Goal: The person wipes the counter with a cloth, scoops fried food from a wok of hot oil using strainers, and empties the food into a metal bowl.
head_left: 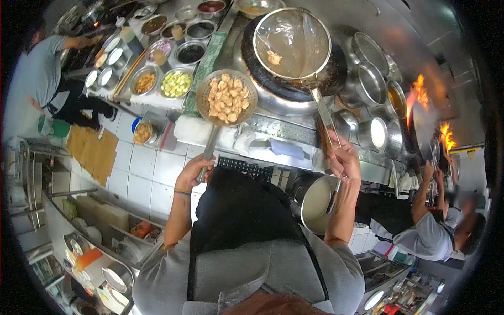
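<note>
My left hand is closed round the handle of a perforated skimmer. Browned, bite-size food pieces are heaped in its bowl. My right hand grips the long metal handle of a round mesh strainer. A single browned piece lies in the mesh. Directly beneath the strainer is a large dark wok on the range, its inside mostly hidden. A dark-ended handle shows below my right hand; I cannot tell whether it belongs to the strainer.
Chopped green vegetables and other ingredients fill metal bowls at left. Steel pots stand right of the wok. Flames rise farther right, near a co-worker. Another person works at far left. A large pot of pale liquid sits below my right hand.
</note>
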Motion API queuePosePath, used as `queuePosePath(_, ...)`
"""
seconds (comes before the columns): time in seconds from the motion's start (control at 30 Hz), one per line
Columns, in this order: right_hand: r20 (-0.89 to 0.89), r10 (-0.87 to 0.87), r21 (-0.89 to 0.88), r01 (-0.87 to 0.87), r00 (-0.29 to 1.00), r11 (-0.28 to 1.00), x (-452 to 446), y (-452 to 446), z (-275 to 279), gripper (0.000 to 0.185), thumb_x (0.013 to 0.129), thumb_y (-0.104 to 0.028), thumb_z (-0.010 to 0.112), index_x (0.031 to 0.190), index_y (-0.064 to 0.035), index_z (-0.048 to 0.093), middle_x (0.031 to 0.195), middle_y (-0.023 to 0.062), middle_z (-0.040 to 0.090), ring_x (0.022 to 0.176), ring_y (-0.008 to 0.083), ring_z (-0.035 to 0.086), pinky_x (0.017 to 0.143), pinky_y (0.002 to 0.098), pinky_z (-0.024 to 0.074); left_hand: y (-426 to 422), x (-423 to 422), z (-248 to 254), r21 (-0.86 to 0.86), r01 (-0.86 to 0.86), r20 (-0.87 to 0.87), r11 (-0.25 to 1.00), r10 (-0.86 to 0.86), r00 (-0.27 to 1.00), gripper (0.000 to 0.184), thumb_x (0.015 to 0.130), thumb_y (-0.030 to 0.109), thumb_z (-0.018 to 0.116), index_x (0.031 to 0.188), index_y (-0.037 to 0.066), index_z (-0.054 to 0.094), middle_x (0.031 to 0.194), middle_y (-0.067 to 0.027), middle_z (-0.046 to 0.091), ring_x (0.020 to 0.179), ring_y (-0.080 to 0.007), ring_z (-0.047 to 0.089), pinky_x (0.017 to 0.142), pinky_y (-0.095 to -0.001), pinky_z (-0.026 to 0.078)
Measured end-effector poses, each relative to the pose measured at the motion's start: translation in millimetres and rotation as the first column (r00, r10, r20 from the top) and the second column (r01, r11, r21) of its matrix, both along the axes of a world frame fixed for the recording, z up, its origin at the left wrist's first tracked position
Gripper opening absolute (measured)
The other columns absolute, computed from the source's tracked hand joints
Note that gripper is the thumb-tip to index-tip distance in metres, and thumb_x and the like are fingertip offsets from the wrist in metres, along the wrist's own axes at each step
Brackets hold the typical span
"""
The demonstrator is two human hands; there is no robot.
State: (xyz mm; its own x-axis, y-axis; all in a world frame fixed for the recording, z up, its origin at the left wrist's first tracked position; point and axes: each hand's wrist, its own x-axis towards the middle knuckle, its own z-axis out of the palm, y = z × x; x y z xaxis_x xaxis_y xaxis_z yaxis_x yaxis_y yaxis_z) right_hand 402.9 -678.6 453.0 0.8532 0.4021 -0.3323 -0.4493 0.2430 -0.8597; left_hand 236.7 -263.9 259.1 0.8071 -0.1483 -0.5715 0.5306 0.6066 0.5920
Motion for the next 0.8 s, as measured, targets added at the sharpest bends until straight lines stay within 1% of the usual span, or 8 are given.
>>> queuePosePath(0.1, 0.07, 0.007, -0.128, 0.002, 0.998, 0.992, -2.9, 13.8, -1.5, 0.041, 0.093, 0.001, 0.051, 0.134, 0.0022, 0.053, 0.072, 0.0061, 0.057, 0.033, 0.004, 0.031, 0.028, 0.0205, 0.0221, -2.1, 1.1, 8.0, -0.008, 0.001, 0.002, 1.0, -0.001, 1.0, 0.026, 0.089, 0.012, 0.063, 0.111, 0.003, 0.051, 0.071, -0.0023, 0.051, 0.047, -0.0113, 0.05, 0.04, -0.0268, 0.044)
queuePosePath(0.17, 0.121, -0.025, -0.169, 0.045, 0.992, 0.985, -1.1, 21.5, -3.0, 0.041, 0.094, 0.001, 0.051, 0.135, 0.0019, 0.053, 0.072, 0.005, 0.057, 0.034, 0.0042, 0.033, 0.029, 0.0199, 0.0243, -2.6, 1.6, 12.4, -0.005, 0.009, -0.015, 1.0, -0.009, 1.0, 0.024, 0.09, 0.013, 0.063, 0.109, 0.005, 0.051, 0.062, -0.0018, 0.05, 0.046, -0.011, 0.049, 0.04, -0.0267, 0.044)
queuePosePath(0.23, 0.195, -0.06, -0.198, 0.099, 0.979, 0.975, 2.6, 25.5, -5.5, 0.041, 0.094, 0.0, 0.051, 0.135, 0.0014, 0.053, 0.072, 0.0039, 0.058, 0.035, 0.0042, 0.034, 0.03, 0.02, 0.0255, -5.0, 1.4, 12.9, -0.011, -0.026, -0.018, 1.0, 0.026, 0.999, 0.024, 0.089, 0.013, 0.064, 0.108, 0.005, 0.052, 0.061, -0.0012, 0.049, 0.045, -0.0108, 0.049, 0.04, -0.0266, 0.044)
queuePosePath(0.37, 0.318, -0.133, -0.34, 0.244, 0.939, 0.908, 16.0, 22.2, 6.6, 0.039, 0.097, -0.003, 0.05, 0.135, -0.0002, 0.053, 0.072, 0.0004, 0.057, 0.037, 0.0035, 0.037, 0.032, 0.021, 0.0275, -5.1, 1.2, 16.1, -0.006, -0.021, -0.024, 1.0, 0.021, 0.999, 0.024, 0.089, 0.015, 0.063, 0.107, 0.004, 0.052, 0.068, -0.001, 0.05, 0.045, -0.0105, 0.048, 0.039, -0.0261, 0.043)
queuePosePath(0.53, 0.487, -0.163, -0.415, 0.392, 0.858, 0.822, 54.1, -11.1, -12.2, 0.035, 0.101, -0.012, 0.052, 0.134, -0.0013, 0.054, 0.071, -0.0003, 0.055, 0.04, 0.0036, 0.04, 0.034, 0.0221, 0.0301, -4.8, -1.3, 8.4, -0.003, -0.033, -0.006, 0.999, 0.033, 0.999, 0.029, 0.088, 0.014, 0.065, 0.112, 0.003, 0.054, 0.072, -0.0003, 0.051, 0.047, -0.0081, 0.048, 0.037, -0.0227, 0.039)
queuePosePath(0.63, 0.52, -0.113, -0.5, 0.408, 0.847, 0.764, 72.0, -19.4, -10.9, 0.035, 0.101, -0.014, 0.053, 0.133, -0.0007, 0.054, 0.071, -0.0006, 0.054, 0.041, 0.0038, 0.041, 0.035, 0.0222, 0.0307, -5.2, -0.2, 12.0, -0.042, -0.047, -0.01, 0.998, 0.047, 0.999, 0.029, 0.088, 0.013, 0.064, 0.112, 0.003, 0.053, 0.071, -0.0002, 0.05, 0.047, -0.0085, 0.048, 0.036, -0.0231, 0.04)
queuePosePath(0.67, 0.544, -0.139, -0.524, 0.464, 0.828, 0.714, 82.4, -26.8, -19.6, 0.036, 0.1, -0.014, 0.053, 0.133, 0.0003, 0.054, 0.072, -0.0002, 0.054, 0.042, 0.0046, 0.043, 0.036, 0.0226, 0.0319, -4.9, 2.5, 13.8, -0.037, -0.042, -0.012, 0.998, 0.042, 0.999, 0.028, 0.088, 0.013, 0.064, 0.111, 0.003, 0.053, 0.07, -0.0007, 0.05, 0.047, -0.0092, 0.048, 0.037, -0.024, 0.04)
queuePosePath(0.8, 0.517, -0.109, -0.571, 0.438, 0.849, 0.694, 116.3, -47.7, -38.4, 0.039, 0.099, -0.011, 0.051, 0.136, 0.0, 0.053, 0.077, 0.0019, 0.057, 0.044, 0.0061, 0.044, 0.036, 0.0242, 0.0344, -3.7, 2.4, 13.2, -0.049, -0.009, -0.005, 0.999, 0.009, 1.0, 0.029, 0.087, 0.012, 0.065, 0.111, 0.002, 0.052, 0.069, -0.0015, 0.05, 0.047, -0.0104, 0.049, 0.038, -0.0256, 0.042)
